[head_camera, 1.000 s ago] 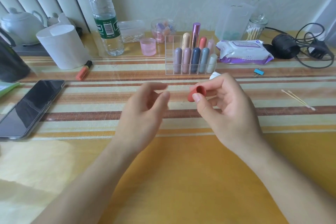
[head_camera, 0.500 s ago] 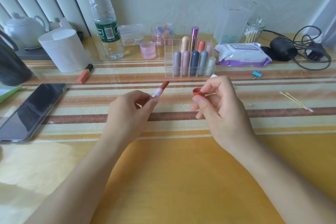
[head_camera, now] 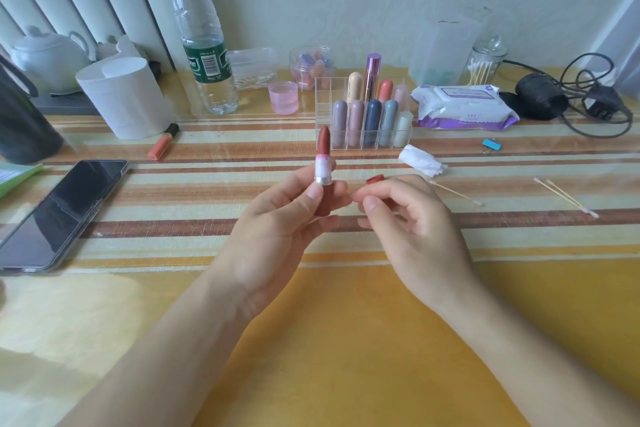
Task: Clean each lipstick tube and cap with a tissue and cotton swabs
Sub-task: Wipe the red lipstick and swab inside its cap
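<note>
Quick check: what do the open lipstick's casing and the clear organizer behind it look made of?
Lipstick casing: matte reddish-brown plastic by its dull, even surface; white inner sleeve above a shiny silver ring, metal or metallised plastic. Organizer: clear rigid plastic, probably acrylic, since the tubes show through its walls.

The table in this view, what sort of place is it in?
Likely a home dressing table or desk: a clear organizer holding lipsticks, a jar of cotton swabs, a wet wipes pack, and a teapot.
</note>
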